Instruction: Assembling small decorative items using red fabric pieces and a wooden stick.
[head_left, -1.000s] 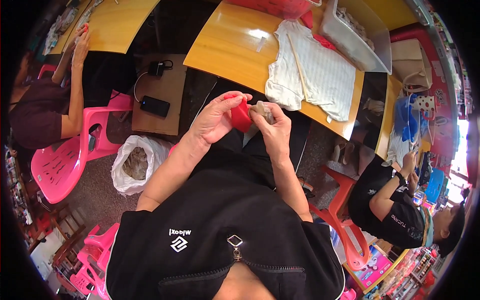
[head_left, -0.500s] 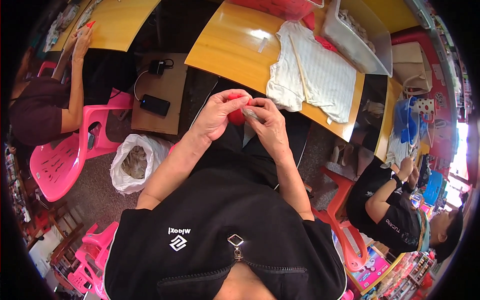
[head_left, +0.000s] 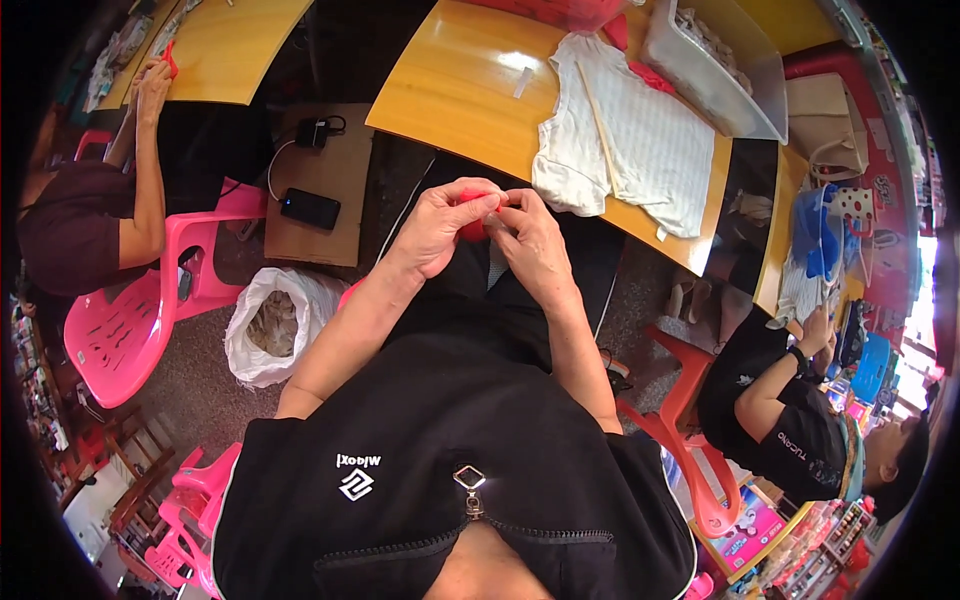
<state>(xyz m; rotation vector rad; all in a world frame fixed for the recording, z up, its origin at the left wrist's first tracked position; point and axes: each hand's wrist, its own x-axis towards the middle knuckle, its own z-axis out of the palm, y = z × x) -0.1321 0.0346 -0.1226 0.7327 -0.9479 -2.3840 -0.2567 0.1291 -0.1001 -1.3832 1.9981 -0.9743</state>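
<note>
Over my lap, both hands pinch a small red piece, apparently cloth (head_left: 472, 229). My left hand (head_left: 432, 234) is closed around its left and upper side. Fingertips of my right hand (head_left: 533, 240) meet it from the right, thumb and index pressed together near the top. Whatever else lies between those fingertips is hidden. Just beyond my right hand, a white ribbed garment (head_left: 660, 150) lies on the yellow table (head_left: 450, 70), with a thin wooden stick (head_left: 597, 125) across it.
A clear plastic bin (head_left: 755, 110) and a red container (head_left: 560, 10) stand at the table's far side. On the left are a white sack (head_left: 310, 300), a phone (head_left: 309, 209) on a board and a pink chair (head_left: 120, 345). Co-workers sit at both sides.
The greyish-white bit that showed at my right fingertips is no longer visible. My right fingers have closed in towards the red piece; my left hand stays nearly still.
</note>
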